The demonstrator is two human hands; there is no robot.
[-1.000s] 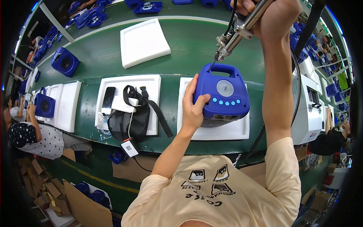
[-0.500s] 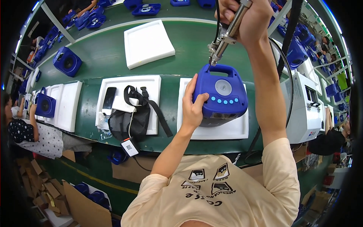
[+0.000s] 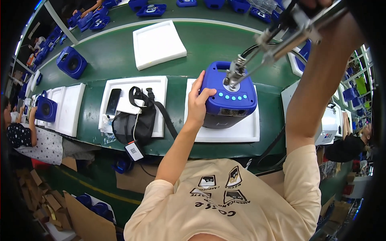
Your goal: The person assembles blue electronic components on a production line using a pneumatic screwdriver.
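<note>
A blue box-shaped speaker (image 3: 231, 105) with a carry handle, a row of light-blue buttons and a round silver disc stands on a white foam tray (image 3: 252, 134). My left hand (image 3: 197, 105) grips its left side, thumb on the top face and fingers along the edge. At the upper right, my right hand (image 3: 315, 4) is blurred and partly cut off by the picture's edge. It is closed around a metal power screwdriver (image 3: 281, 50), whose tip is over the silver disc; whether it touches cannot be made out.
On the left, another foam tray (image 3: 163, 108) holds a phone (image 3: 113, 102) and a black mesh bag (image 3: 138, 127) with straps. A foam tray (image 3: 159, 44) and a speaker (image 3: 71, 63) lie farther back. A white machine (image 3: 327, 126) stands right. A co-worker (image 3: 30, 138) sits left.
My right hand and the screwdriver have swung up and right, and the tip has shifted from the speaker's handle corner to over the disc. My left hand still holds the speaker.
</note>
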